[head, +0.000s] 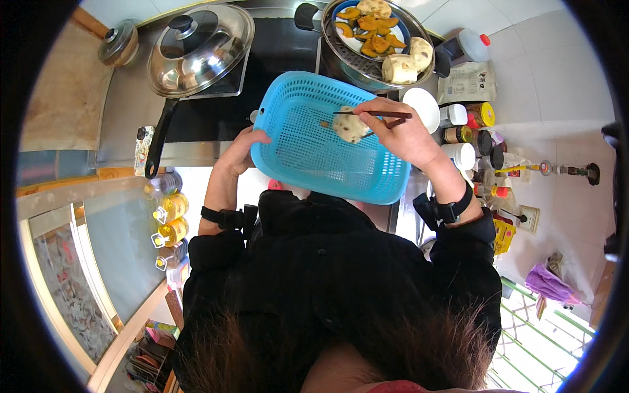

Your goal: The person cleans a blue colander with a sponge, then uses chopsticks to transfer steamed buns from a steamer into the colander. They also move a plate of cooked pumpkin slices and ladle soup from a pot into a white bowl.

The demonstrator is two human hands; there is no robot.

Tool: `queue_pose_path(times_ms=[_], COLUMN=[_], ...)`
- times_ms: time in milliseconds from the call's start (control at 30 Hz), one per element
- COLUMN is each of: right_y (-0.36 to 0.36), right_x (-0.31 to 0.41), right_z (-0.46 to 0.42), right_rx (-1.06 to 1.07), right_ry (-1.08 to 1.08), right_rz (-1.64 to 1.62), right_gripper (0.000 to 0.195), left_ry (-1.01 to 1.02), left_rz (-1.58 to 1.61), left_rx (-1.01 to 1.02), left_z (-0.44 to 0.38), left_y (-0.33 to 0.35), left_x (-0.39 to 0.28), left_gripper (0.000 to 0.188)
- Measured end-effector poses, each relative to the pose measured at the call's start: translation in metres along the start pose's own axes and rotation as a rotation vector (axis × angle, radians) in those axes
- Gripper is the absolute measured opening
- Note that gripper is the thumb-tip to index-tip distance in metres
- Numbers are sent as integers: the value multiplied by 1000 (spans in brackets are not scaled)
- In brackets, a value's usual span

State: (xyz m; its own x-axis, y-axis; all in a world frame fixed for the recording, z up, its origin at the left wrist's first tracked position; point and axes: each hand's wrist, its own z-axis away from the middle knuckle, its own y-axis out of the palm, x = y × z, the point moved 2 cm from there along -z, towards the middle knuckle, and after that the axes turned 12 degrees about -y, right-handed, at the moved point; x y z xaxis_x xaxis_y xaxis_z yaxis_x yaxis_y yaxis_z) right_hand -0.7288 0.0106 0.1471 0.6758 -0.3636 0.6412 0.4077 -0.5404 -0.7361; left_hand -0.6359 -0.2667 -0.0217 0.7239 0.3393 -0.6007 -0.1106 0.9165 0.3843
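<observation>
My left hand (242, 150) grips the left rim of a blue plastic basket (295, 172), held in front of me at the stove's edge. In my right hand (403, 130) is a pair of dark chopsticks (393, 114), with a pale steamed bun (350, 126) between their tips, low over or on the basket floor. A small brown crumb (324, 124) lies beside it. Beyond the basket, a metal steamer (344, 56) holds a blue-rimmed plate (344, 38) of cooked pumpkin slices (379, 43) and several more buns (399, 69).
A lidded frying pan (196, 73) stands at the left, its black handle (159, 142) towards me, near a phone (144, 147). Right of the basket are a white bowl (422, 109) and several jars (461, 156). A glass-lidded pot (119, 44) stands far left.
</observation>
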Motion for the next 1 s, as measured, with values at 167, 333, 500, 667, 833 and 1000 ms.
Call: queue_pose_path(times_ms=[167,333,500,667,833,1000], right_y=[-64,-72,-62,-43,-35,-51], right_x=[11,-32,-50,-63,-62,-91], right_z=[18,40,34,7,3,39], right_rx=[-561,-896,-931,-962,-1066,-1254], right_ry=[172,350,433,417,403,456], right_rz=[-206,-371,-433,-355,-355,-646], right_gripper=[22,21,17,21,24,21], left_ry=[69,32,30,11,-4,9], left_rz=[60,62,30,-5,7,34], left_rx=[-38,22,24,72,98,180], left_z=[9,-2,0,-7,-3,-7], left_y=[1,-2,1,-1,-2,-4], left_x=[8,9,5,6,4,1], left_gripper=[71,71,74,78,79,73])
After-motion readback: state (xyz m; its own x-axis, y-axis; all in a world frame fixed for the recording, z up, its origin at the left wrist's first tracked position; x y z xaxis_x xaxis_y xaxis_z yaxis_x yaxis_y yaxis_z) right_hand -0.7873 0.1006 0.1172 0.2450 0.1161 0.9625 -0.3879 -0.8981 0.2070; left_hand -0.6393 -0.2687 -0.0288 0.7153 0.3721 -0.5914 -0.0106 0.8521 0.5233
